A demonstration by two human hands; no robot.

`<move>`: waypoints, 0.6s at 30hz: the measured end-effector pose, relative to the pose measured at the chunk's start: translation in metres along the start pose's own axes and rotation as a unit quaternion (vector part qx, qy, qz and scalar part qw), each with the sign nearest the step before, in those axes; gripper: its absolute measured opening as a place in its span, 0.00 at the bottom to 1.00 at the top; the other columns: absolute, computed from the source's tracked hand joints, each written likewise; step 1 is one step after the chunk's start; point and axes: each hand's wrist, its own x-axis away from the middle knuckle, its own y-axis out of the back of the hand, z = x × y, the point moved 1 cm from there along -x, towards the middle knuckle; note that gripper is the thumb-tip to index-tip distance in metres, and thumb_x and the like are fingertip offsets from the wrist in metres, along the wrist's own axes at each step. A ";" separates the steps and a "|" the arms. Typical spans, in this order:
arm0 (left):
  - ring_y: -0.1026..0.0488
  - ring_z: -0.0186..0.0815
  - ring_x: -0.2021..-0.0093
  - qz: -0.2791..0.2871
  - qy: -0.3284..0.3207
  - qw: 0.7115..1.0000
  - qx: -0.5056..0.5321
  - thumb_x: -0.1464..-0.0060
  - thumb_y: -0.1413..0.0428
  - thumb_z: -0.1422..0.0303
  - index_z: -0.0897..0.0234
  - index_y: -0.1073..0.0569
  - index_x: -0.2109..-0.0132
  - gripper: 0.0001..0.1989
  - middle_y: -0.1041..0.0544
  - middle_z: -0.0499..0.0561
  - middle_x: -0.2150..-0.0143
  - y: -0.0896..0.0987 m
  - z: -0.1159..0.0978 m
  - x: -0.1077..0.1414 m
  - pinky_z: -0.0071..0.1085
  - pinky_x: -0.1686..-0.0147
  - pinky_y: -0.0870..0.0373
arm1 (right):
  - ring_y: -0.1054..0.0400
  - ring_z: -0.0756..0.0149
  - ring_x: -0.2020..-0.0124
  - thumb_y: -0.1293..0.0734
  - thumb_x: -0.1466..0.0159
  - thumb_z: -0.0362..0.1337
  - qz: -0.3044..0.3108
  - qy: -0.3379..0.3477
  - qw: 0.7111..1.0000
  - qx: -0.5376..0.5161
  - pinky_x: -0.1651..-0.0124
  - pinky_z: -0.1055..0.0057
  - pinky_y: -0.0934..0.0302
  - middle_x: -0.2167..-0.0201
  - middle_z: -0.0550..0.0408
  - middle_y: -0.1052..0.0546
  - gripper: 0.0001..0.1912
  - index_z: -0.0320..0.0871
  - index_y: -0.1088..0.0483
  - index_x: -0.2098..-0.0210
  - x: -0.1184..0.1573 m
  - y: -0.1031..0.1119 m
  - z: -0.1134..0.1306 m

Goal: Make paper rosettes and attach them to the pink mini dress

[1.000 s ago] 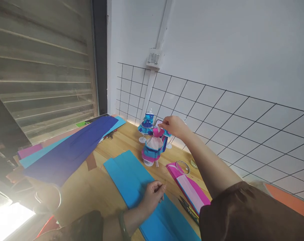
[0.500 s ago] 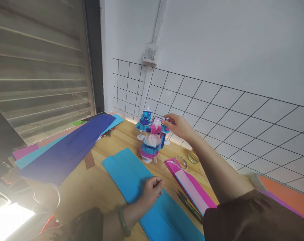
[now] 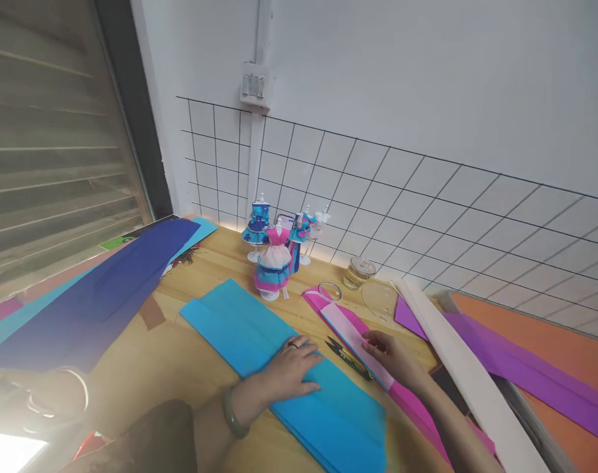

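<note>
My left hand (image 3: 294, 368) lies with spread fingers on the folded blue paper (image 3: 250, 328), palm down. Over the pink strips (image 3: 351, 328) on the right is my right hand (image 3: 385, 351), its fingers apart and curved, with nothing visible between them. Black-bladed snips with yellow handles (image 3: 351, 360) lie between the two hands. Beyond the blue paper stand small dress forms: one in a pink, white and blue dress (image 3: 273, 263), one in a blue outfit (image 3: 257, 223), one in blue and pink (image 3: 303, 230) and a bare-looking pale one (image 3: 321, 220).
Dark blue sheets (image 3: 116, 282) spread at the left beside a brown scrap (image 3: 152, 313). A clear ring (image 3: 330, 292), a glass (image 3: 359, 272) and a clear disc (image 3: 379, 301) sit toward the wall. White (image 3: 469, 368) and purple (image 3: 530, 374) strips cross the right side.
My right hand has come down from the dress forms to the pink strips. My left hand has uncurled and flattened on the blue paper. The view has shifted to the right.
</note>
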 end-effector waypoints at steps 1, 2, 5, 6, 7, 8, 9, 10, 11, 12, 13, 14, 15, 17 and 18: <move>0.47 0.46 0.43 0.013 0.003 1.000 -0.011 0.57 0.44 0.58 0.58 0.35 0.48 0.27 0.35 0.54 0.46 -0.002 0.002 0.000 0.42 0.46 0.52 | 0.31 0.57 0.72 0.41 0.44 0.47 -0.009 -0.015 1.000 0.006 0.71 0.65 0.39 0.74 0.51 0.26 0.15 0.47 0.29 0.64 0.009 -0.006 -0.006; 0.49 0.46 0.42 0.026 0.007 0.999 -0.019 0.56 0.45 0.57 0.58 0.37 0.47 0.28 0.37 0.54 0.45 -0.004 0.003 0.000 0.42 0.45 0.53 | 0.31 0.57 0.72 0.43 0.43 0.47 -0.012 -0.024 1.000 0.015 0.71 0.65 0.39 0.73 0.51 0.25 0.16 0.47 0.30 0.64 0.016 -0.012 -0.010; 0.52 0.45 0.40 0.052 0.013 0.998 -0.040 0.54 0.48 0.54 0.58 0.38 0.46 0.28 0.40 0.53 0.42 -0.006 0.005 0.001 0.42 0.44 0.56 | 0.31 0.60 0.70 0.45 0.41 0.46 -0.040 -0.025 0.996 0.075 0.69 0.68 0.40 0.69 0.49 0.26 0.17 0.44 0.31 0.61 0.025 -0.031 -0.012; 0.52 0.45 0.40 0.056 0.013 0.997 -0.047 0.53 0.49 0.53 0.58 0.38 0.46 0.28 0.41 0.53 0.42 -0.007 0.006 0.002 0.42 0.43 0.57 | 0.31 0.60 0.69 0.45 0.40 0.44 -0.056 -0.015 0.992 0.111 0.68 0.69 0.41 0.68 0.49 0.27 0.17 0.42 0.32 0.60 0.025 -0.037 -0.011; 0.53 0.44 0.40 0.059 0.013 0.997 -0.053 0.53 0.50 0.53 0.58 0.38 0.46 0.28 0.41 0.53 0.41 -0.007 0.005 0.002 0.42 0.43 0.57 | 0.32 0.60 0.67 0.45 0.40 0.43 -0.068 0.001 0.986 0.149 0.67 0.70 0.42 0.67 0.48 0.27 0.16 0.41 0.32 0.60 0.023 -0.042 -0.009; 0.53 0.44 0.39 0.060 0.014 0.996 -0.058 0.53 0.50 0.53 0.58 0.38 0.46 0.27 0.42 0.52 0.41 -0.007 0.005 0.003 0.42 0.43 0.57 | 0.32 0.60 0.65 0.44 0.39 0.42 -0.082 0.015 0.978 0.191 0.66 0.70 0.43 0.67 0.47 0.27 0.16 0.41 0.32 0.60 0.021 -0.047 -0.006; 0.53 0.44 0.39 0.060 0.016 0.996 -0.063 0.53 0.50 0.53 0.58 0.38 0.46 0.27 0.42 0.52 0.41 -0.007 0.005 0.004 0.42 0.43 0.57 | 0.33 0.60 0.64 0.44 0.39 0.41 -0.090 0.022 0.972 0.216 0.65 0.70 0.44 0.67 0.47 0.27 0.15 0.40 0.32 0.61 0.018 -0.051 -0.004; 0.53 0.44 0.39 0.061 0.018 0.996 -0.065 0.53 0.50 0.52 0.58 0.37 0.47 0.27 0.42 0.52 0.41 -0.007 0.005 0.004 0.41 0.43 0.57 | 0.34 0.59 0.64 0.44 0.39 0.40 -0.097 0.027 0.965 0.243 0.64 0.70 0.45 0.68 0.47 0.27 0.14 0.40 0.31 0.62 0.015 -0.055 -0.001; 0.53 0.44 0.40 0.060 0.020 0.996 -0.065 0.53 0.50 0.53 0.58 0.37 0.47 0.27 0.42 0.52 0.41 -0.007 0.005 0.005 0.41 0.43 0.57 | 0.34 0.59 0.64 0.43 0.39 0.40 -0.104 0.029 0.958 0.267 0.64 0.69 0.46 0.69 0.47 0.28 0.13 0.41 0.31 0.63 0.012 -0.058 0.001; 0.52 0.44 0.40 0.059 0.022 0.996 -0.063 0.53 0.50 0.53 0.58 0.37 0.47 0.27 0.42 0.52 0.41 -0.007 0.005 0.005 0.42 0.43 0.57 | 0.35 0.58 0.64 0.43 0.39 0.39 -0.108 0.030 0.953 0.283 0.65 0.69 0.47 0.70 0.47 0.28 0.12 0.41 0.31 0.65 0.009 -0.060 0.002; 0.53 0.44 0.39 0.056 0.023 0.996 -0.059 0.53 0.49 0.53 0.58 0.37 0.47 0.27 0.42 0.52 0.41 -0.007 0.004 0.006 0.42 0.43 0.57 | 0.35 0.58 0.65 0.43 0.39 0.38 -0.111 0.032 0.948 0.297 0.65 0.68 0.48 0.70 0.46 0.28 0.12 0.41 0.31 0.67 0.007 -0.062 0.003; 0.53 0.44 0.39 0.053 0.023 0.997 -0.052 0.54 0.49 0.53 0.58 0.37 0.47 0.27 0.42 0.52 0.41 -0.007 0.004 0.006 0.42 0.43 0.57 | 0.36 0.58 0.65 0.43 0.39 0.37 -0.113 0.034 0.945 0.306 0.65 0.68 0.48 0.71 0.46 0.28 0.11 0.40 0.30 0.68 0.005 -0.063 0.003; 0.53 0.44 0.39 0.049 0.024 0.998 -0.044 0.54 0.48 0.54 0.58 0.37 0.47 0.27 0.42 0.53 0.41 -0.006 0.003 0.006 0.42 0.43 0.57 | 0.36 0.57 0.66 0.43 0.39 0.36 -0.113 0.036 0.944 0.308 0.66 0.68 0.49 0.71 0.46 0.29 0.11 0.40 0.30 0.70 0.004 -0.064 0.003; 0.53 0.45 0.39 0.040 0.025 0.999 -0.018 0.56 0.47 0.54 0.59 0.36 0.47 0.28 0.42 0.53 0.41 -0.003 0.001 0.005 0.42 0.43 0.57 | 0.36 0.58 0.68 0.43 0.39 0.33 -0.114 0.039 0.941 0.317 0.67 0.67 0.50 0.73 0.46 0.29 0.11 0.39 0.31 0.72 0.003 -0.064 0.002; 0.53 0.44 0.39 0.035 0.025 0.999 -0.001 0.56 0.46 0.55 0.59 0.36 0.47 0.29 0.42 0.54 0.41 -0.002 0.000 0.005 0.42 0.43 0.56 | 0.37 0.58 0.68 0.43 0.39 0.32 -0.115 0.040 0.939 0.321 0.68 0.68 0.51 0.73 0.46 0.29 0.12 0.39 0.31 0.73 0.003 -0.064 0.002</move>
